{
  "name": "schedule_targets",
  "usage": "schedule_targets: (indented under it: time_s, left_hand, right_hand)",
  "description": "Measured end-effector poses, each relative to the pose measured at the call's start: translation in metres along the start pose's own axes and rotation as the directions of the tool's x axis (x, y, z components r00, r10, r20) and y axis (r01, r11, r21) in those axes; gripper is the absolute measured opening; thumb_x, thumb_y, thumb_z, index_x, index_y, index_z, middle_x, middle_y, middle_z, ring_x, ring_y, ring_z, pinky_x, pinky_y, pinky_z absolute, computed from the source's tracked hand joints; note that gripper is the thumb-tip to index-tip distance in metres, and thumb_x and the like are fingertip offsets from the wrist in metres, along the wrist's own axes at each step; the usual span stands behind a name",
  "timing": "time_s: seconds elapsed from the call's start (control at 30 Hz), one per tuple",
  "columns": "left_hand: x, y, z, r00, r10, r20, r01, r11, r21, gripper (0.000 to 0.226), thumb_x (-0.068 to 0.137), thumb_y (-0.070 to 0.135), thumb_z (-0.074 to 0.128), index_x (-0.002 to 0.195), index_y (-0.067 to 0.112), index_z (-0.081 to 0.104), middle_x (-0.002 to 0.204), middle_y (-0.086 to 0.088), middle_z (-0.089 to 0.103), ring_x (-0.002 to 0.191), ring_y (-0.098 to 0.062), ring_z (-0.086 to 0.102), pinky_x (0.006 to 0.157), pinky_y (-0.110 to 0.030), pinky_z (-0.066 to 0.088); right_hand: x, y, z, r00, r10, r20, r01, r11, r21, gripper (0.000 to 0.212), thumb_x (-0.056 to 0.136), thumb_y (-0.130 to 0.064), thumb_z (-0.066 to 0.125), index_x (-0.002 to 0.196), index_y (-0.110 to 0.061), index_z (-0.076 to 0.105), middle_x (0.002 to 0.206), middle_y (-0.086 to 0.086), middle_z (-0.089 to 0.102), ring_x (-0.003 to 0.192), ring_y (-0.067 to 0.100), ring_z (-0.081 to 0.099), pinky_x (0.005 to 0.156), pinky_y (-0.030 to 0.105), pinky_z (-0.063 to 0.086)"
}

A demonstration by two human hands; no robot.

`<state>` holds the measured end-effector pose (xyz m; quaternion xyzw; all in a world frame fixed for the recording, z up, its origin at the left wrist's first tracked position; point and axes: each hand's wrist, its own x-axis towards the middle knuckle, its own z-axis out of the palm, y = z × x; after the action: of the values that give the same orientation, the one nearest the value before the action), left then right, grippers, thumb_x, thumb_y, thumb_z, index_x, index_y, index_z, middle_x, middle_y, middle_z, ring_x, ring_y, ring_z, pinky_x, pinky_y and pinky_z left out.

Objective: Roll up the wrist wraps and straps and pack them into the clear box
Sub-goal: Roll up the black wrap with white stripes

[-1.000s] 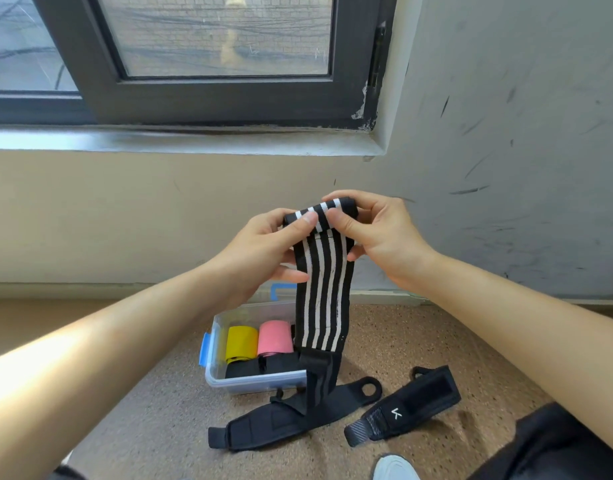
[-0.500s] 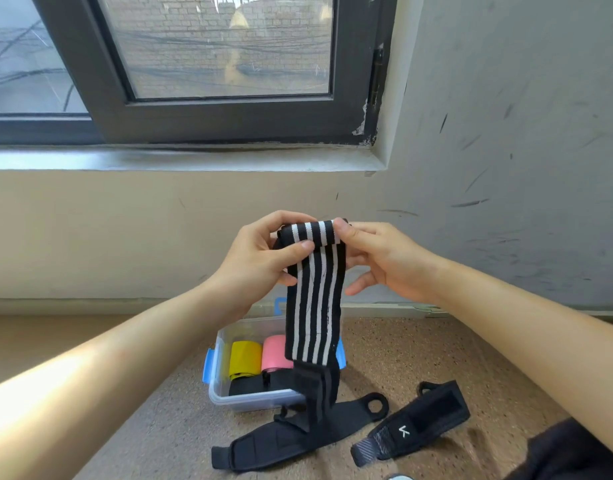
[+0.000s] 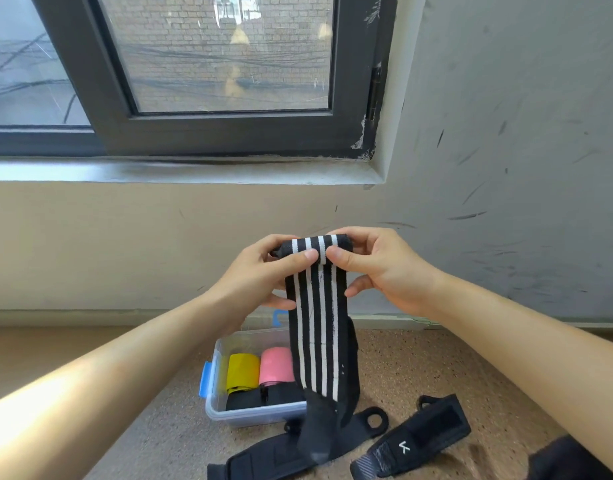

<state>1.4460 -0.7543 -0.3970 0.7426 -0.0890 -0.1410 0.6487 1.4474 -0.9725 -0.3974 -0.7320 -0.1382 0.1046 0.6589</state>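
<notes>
A black wrist wrap with white stripes (image 3: pixel 319 327) hangs down in front of me. Its top end is rolled into a small tight coil. My left hand (image 3: pixel 263 278) and my right hand (image 3: pixel 381 268) pinch that coil from either side, thumbs on its front. The black tail of the wrap dangles just above the floor. Below it stands the clear box (image 3: pixel 256 415) with blue latches. Inside lie a yellow roll (image 3: pixel 242 372), a pink roll (image 3: pixel 275 370) and black rolled pieces (image 3: pixel 249 400).
Two black straps lie on the speckled floor in front of the box: a long one (image 3: pixel 274 455) with a loop end, and a shorter one (image 3: pixel 419 438) with a white logo at the right. A wall and a window sill (image 3: pixel 180 171) rise behind.
The rolled coil at the top of the wrap has grown a little as both hands turn it. The hanging length is shorter and its tail has lifted off the floor straps.
</notes>
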Motion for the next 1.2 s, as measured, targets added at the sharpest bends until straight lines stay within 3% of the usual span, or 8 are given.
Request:
schedule_targets:
  time_s: [0.13, 0.37, 0.6, 0.77, 0.87, 0.97, 1.07, 1.2]
  left_hand:
    - [0.000, 0.001, 0.002, 0.999, -0.048, 0.010, 0.049, 0.999, -0.015, 0.035, 0.093, 0.045, 0.066, 0.119, 0.021, 0.068, 0.112, -0.007, 0.075, 0.094, -0.025, 0.077, 0.069, -0.035, 0.062]
    - [-0.001, 0.005, 0.005, 0.999, 0.038, -0.034, -0.039, 0.999, -0.034, 0.021, 0.094, 0.023, 0.071, 0.115, 0.018, 0.069, 0.099, -0.007, 0.076, 0.089, -0.024, 0.078, 0.061, -0.027, 0.059]
    - [-0.003, 0.011, 0.007, 0.931, 0.343, -0.125, -0.328, 0.936, 0.127, 0.024, 0.090, 0.011, 0.074, 0.112, 0.020, 0.068, 0.095, -0.005, 0.072, 0.086, -0.019, 0.076, 0.058, -0.026, 0.059]
    - [0.000, 0.003, 0.005, 0.861, 0.502, -0.087, -0.469, 0.848, 0.247, 0.029, 0.089, 0.006, 0.076, 0.110, 0.025, 0.068, 0.094, 0.007, 0.072, 0.095, -0.025, 0.071, 0.079, -0.051, 0.062]
    - [-0.001, 0.001, 0.003, 0.854, 0.515, -0.073, -0.476, 0.830, 0.290, 0.032, 0.088, 0.006, 0.077, 0.111, 0.025, 0.068, 0.095, 0.012, 0.072, 0.094, -0.021, 0.070, 0.080, -0.050, 0.061]
    - [-0.005, 0.007, 0.003, 0.919, 0.387, -0.082, -0.365, 0.909, 0.203, 0.041, 0.086, 0.010, 0.078, 0.121, 0.026, 0.063, 0.098, 0.006, 0.074, 0.093, -0.020, 0.074, 0.067, -0.035, 0.063]
    - [-0.006, 0.010, 0.001, 0.992, 0.115, -0.048, -0.113, 0.993, 0.043, 0.054, 0.080, 0.038, 0.076, 0.130, 0.028, 0.058, 0.102, 0.003, 0.077, 0.095, -0.018, 0.076, 0.058, -0.030, 0.060]
    - [-0.004, 0.008, 0.002, 0.990, -0.077, 0.119, 0.080, 0.997, -0.021, 0.052, 0.088, 0.062, 0.064, 0.125, 0.025, 0.066, 0.109, -0.003, 0.078, 0.090, -0.021, 0.075, 0.059, -0.030, 0.057]
  right_hand:
    - [0.001, -0.001, -0.001, 1.000, 0.003, -0.001, -0.003, 1.000, -0.017, 0.025, 0.098, -0.016, 0.066, 0.122, -0.011, 0.069, 0.112, 0.013, 0.073, 0.101, 0.019, 0.072, 0.063, 0.029, 0.060]
    - [0.001, -0.005, -0.008, 1.000, 0.002, 0.017, -0.002, 0.999, -0.050, 0.031, 0.094, -0.007, 0.070, 0.124, -0.013, 0.067, 0.105, 0.006, 0.073, 0.099, 0.020, 0.073, 0.069, 0.033, 0.061]
    - [0.000, -0.011, -0.006, 0.954, 0.233, 0.187, -0.255, 0.962, 0.103, 0.055, 0.097, -0.062, 0.044, 0.131, -0.025, 0.064, 0.128, 0.011, 0.069, 0.120, 0.031, 0.065, 0.075, 0.038, 0.060]
    - [-0.001, -0.015, -0.001, 0.961, 0.233, 0.149, -0.255, 0.955, 0.152, 0.060, 0.092, -0.061, 0.051, 0.129, -0.017, 0.066, 0.117, 0.014, 0.069, 0.108, 0.026, 0.068, 0.070, 0.034, 0.059]
    - [-0.001, -0.014, -0.001, 0.971, 0.196, 0.136, -0.215, 0.966, 0.141, 0.054, 0.096, -0.050, 0.055, 0.130, -0.009, 0.065, 0.121, 0.019, 0.070, 0.109, 0.027, 0.069, 0.062, 0.028, 0.059]
    - [0.000, -0.011, -0.003, 0.980, 0.145, 0.136, -0.163, 0.977, 0.134, 0.046, 0.101, -0.041, 0.055, 0.129, -0.006, 0.065, 0.120, 0.018, 0.071, 0.108, 0.030, 0.071, 0.058, 0.024, 0.058]
    - [0.001, -0.011, -0.005, 0.991, 0.085, 0.103, -0.098, 0.987, 0.129, 0.038, 0.103, -0.031, 0.056, 0.129, -0.006, 0.065, 0.122, 0.022, 0.069, 0.108, 0.031, 0.069, 0.055, 0.022, 0.056]
    - [0.003, -0.008, -0.006, 1.000, -0.006, 0.030, 0.004, 0.997, 0.075, 0.030, 0.101, -0.019, 0.061, 0.127, -0.007, 0.065, 0.108, 0.008, 0.071, 0.098, 0.021, 0.070, 0.053, 0.022, 0.055]
